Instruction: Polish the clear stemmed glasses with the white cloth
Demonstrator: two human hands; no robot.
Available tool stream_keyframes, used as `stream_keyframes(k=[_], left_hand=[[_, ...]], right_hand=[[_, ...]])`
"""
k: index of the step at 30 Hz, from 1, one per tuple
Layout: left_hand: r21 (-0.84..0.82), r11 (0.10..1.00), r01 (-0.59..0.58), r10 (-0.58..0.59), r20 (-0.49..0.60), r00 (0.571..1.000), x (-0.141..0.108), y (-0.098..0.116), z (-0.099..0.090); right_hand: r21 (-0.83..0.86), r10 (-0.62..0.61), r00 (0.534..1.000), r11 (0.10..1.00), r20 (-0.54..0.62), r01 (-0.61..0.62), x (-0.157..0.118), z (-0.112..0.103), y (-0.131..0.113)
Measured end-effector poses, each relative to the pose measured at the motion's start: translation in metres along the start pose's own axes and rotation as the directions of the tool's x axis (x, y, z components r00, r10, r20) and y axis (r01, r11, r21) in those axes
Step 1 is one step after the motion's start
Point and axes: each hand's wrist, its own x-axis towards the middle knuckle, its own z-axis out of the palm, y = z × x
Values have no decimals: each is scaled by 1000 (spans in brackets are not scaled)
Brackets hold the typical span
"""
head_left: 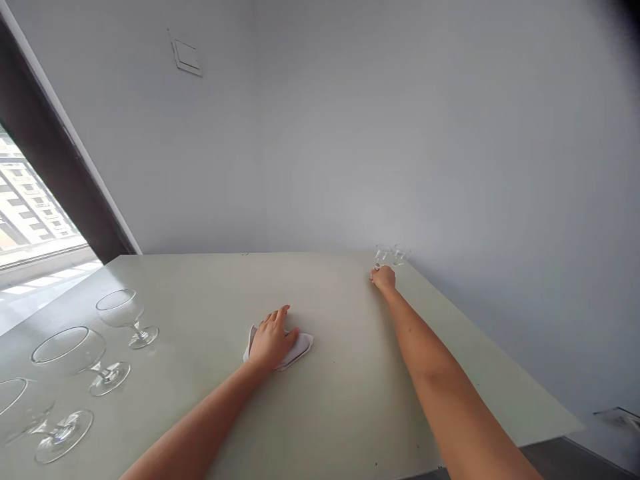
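My left hand lies palm down on a folded pale cloth near the middle of the table. Its fingers are stretched out, and the tips reach past the cloth onto the tabletop. Far off at the back right, my right hand is closed, with the fingers curled at the lower part of a clear stemmed glass. The hand partly hides this glass, so the exact grip is hard to see. Just right of it stands another clear glass.
On the left side of the pale table, a row of clear stemmed glasses includes a far one, a middle one and a near one. Walls border the back and right. A window is at left.
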Motion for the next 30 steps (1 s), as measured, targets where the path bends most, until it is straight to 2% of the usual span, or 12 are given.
stream_keyframes(k=[4,8,11,14,16,17,18,20,21,25,28,30], left_hand=[[-81,997,11,-13,-21,1000,1,-1,0],[-325,941,92,-125,-81,989,5,-5,0],[-619,764,180,-273,-57,960,11,-11,-3],[-833,519,192,-372,-18,928,17,-15,-7],[-913,364,182,-406,20,914,20,-17,-11],[-937,302,172,-411,35,911,20,-17,-12],[-952,259,162,-409,43,912,20,-17,-13],[-963,236,130,-400,26,916,18,-16,-15],[-963,249,104,-396,-3,918,17,-15,-16],[-939,337,-63,-410,-207,888,16,-10,-25],[-930,352,-104,-540,-292,789,16,-14,-40],[-932,350,-92,-623,-305,720,15,-21,-51]], right_hand=[[-13,-27,999,1000,-41,27,-2,0,0],[-32,-83,987,996,-138,80,-19,-8,8],[-33,-170,973,985,-156,166,-47,-10,9],[7,-337,941,941,-19,338,-90,4,-1],[68,-470,871,882,142,465,-127,20,-12],[114,-538,811,843,232,526,-146,30,-19],[182,-619,713,783,331,595,-165,40,-26],[264,-691,564,707,452,656,-198,59,-39],[269,-699,522,690,489,672,-211,67,-45],[123,-656,505,669,560,732,-237,88,-61],[5,-655,478,592,585,806,-231,87,-65],[-87,-689,480,522,543,848,-223,80,-66]])
